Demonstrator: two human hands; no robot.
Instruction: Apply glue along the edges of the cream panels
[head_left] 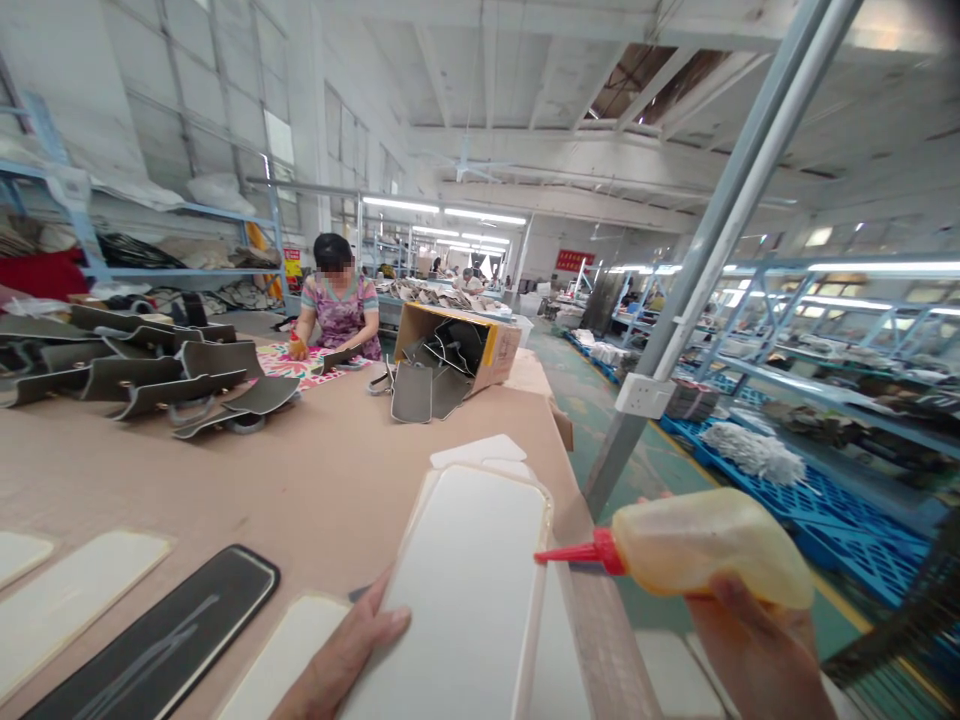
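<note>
- Closest: holding white panel (457, 590) by left edge with left hand (364, 635).
- Grasping yellowish bottle (712, 540) in right hand (757, 635), red nozzle (581, 553) at white panel's right edge.
- Left of white panel: black panel (217, 600) on counter (315, 490).

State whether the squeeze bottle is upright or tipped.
Tipped: the squeeze bottle lies nearly level in the right hand, its red nozzle pointing sideways at the edge of the white panel.

Bottle (705, 540) right of panel (461, 585).
</note>
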